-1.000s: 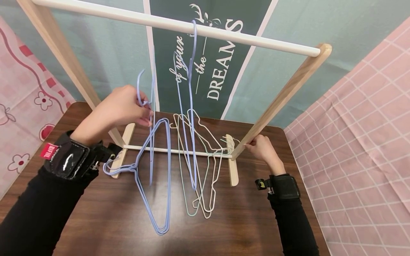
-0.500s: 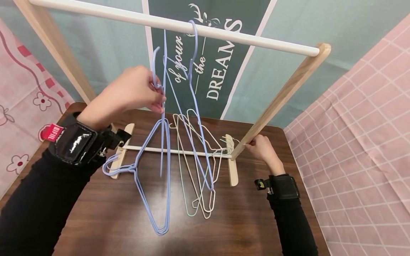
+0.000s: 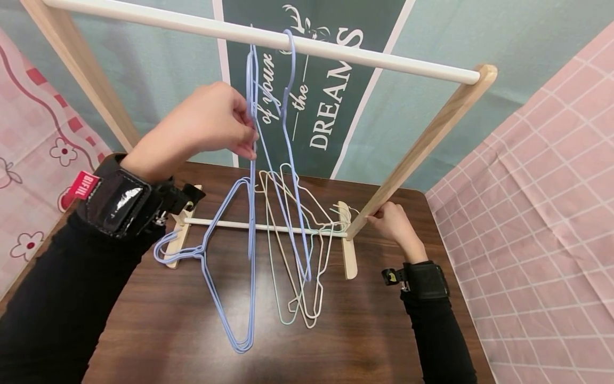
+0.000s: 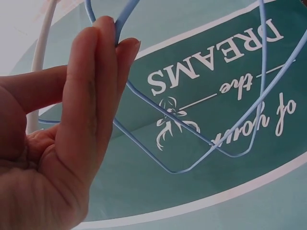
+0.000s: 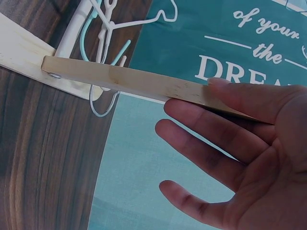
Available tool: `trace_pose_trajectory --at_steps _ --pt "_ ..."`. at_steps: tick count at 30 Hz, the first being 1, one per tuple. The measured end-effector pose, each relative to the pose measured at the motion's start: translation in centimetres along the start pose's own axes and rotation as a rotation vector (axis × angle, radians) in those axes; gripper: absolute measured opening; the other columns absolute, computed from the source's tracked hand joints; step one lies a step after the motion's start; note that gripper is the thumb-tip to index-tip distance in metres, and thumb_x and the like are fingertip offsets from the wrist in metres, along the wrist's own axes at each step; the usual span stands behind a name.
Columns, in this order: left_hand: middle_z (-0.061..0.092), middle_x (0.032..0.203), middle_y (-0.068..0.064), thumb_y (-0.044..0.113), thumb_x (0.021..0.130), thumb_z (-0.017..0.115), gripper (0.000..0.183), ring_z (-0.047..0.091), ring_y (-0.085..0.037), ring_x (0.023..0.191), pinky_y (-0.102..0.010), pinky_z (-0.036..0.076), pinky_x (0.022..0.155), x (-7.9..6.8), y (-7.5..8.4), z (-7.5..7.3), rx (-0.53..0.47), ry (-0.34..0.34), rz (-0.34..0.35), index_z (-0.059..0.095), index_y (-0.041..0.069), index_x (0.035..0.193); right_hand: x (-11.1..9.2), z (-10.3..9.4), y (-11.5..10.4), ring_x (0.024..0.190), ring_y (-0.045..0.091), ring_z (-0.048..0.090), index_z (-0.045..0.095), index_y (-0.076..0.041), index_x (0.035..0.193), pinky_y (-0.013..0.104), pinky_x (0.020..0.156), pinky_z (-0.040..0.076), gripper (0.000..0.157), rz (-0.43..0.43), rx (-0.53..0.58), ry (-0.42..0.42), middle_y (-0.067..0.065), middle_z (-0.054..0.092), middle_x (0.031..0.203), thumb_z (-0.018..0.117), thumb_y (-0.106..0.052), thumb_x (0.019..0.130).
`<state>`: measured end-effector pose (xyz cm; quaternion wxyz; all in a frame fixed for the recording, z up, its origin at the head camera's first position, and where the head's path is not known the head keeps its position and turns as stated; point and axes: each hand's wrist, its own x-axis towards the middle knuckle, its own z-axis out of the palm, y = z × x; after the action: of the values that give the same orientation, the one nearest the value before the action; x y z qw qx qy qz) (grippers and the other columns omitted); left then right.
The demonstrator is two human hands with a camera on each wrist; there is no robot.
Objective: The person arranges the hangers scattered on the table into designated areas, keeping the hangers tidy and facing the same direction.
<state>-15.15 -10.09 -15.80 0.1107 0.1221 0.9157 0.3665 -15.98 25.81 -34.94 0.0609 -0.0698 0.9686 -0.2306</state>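
Note:
My left hand pinches a blue wire-style hanger near its neck, just below the rack's white top rail. The held hanger is seen nearly edge-on in the head view, its hook close to the rail; whether they touch I cannot tell. Another blue hanger hangs by its hook from the rail, right of the hand. My right hand grips the right wooden upright low down, between thumb and index finger; the right wrist view shows the other fingers spread.
On the brown table lies a stack of blue hangers at left. Several white and pale green hangers lie tangled at centre, partly over the rack's lower bar. Cloth curtains surround the table.
My left hand has risen and moved right, bringing the held hanger up to the rail. The hanging blue hanger has swung slightly. My right hand stays on the upright.

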Motion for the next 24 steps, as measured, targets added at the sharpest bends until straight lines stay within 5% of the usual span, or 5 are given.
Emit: trace_pose_trajectory --at_steps 12,24 --pt "0.068 0.082 -0.01 0.009 0.087 0.058 0.014 0.068 -0.016 0.066 -0.031 0.048 0.087 0.8 1.0 -0.5 0.004 -0.005 0.045 0.062 -0.004 0.091 0.0 0.0 0.0 0.065 0.026 0.061 0.063 0.011 0.098 0.031 0.051 0.044 0.022 -0.004 -0.01 0.007 0.024 0.064 0.083 0.062 -0.008 0.086" --pt "0.067 0.085 -0.009 0.01 0.087 0.058 0.011 0.068 -0.015 0.069 -0.027 0.045 0.092 1.3 2.0 -0.7 0.01 -0.02 0.006 0.061 0.0 0.092 -0.1 0.0 -0.1 0.065 0.026 0.061 0.064 0.011 0.097 0.03 0.05 0.043 0.022 -0.016 -0.004 0.002 0.024 0.065 0.083 0.062 -0.008 0.086"
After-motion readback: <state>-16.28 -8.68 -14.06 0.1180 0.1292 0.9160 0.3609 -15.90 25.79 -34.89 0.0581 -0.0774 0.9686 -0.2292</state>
